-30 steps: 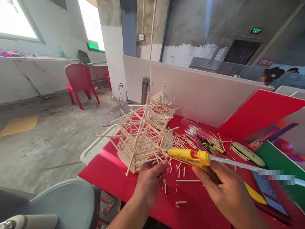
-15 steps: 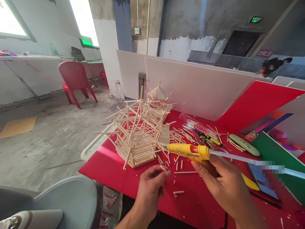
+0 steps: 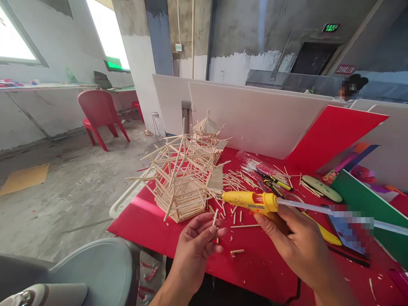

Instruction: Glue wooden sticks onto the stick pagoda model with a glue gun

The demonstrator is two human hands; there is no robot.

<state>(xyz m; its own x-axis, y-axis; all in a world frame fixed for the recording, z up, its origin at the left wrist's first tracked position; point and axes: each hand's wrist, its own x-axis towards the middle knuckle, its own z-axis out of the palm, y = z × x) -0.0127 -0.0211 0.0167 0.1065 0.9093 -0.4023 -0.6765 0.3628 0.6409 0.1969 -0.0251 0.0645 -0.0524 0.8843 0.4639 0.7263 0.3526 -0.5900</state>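
Note:
Between the thumb and fingers of my left hand (image 3: 194, 248) is a short wooden stick (image 3: 215, 217), tilted upward. My right hand (image 3: 295, 244) grips a yellow hot glue gun (image 3: 250, 200) by its handle. A long clear glue stick (image 3: 306, 207) runs out of the gun's back end. The nozzle points left, close to the right side of a pavilion model (image 3: 181, 182) built of thin wooden sticks. Its roof is an open frame of sticks around an upright post. A smaller stick pavilion (image 3: 206, 127) with a covered roof stands behind it.
Loose sticks (image 3: 236, 180) and yellow-black pliers (image 3: 276, 182) lie on the red tabletop (image 3: 255, 272). A yellow-handled tool (image 3: 328, 233), a phone-like screen (image 3: 347, 233) and a green board (image 3: 366, 208) are at the right. A grey round lid (image 3: 92, 272) stands lower left. Behind the white panels is a person (image 3: 350, 89).
The fingers of my left hand have spread, and the short stick has turned more upright. My right hand holds the glue gun nearly as before. The view has shifted slightly.

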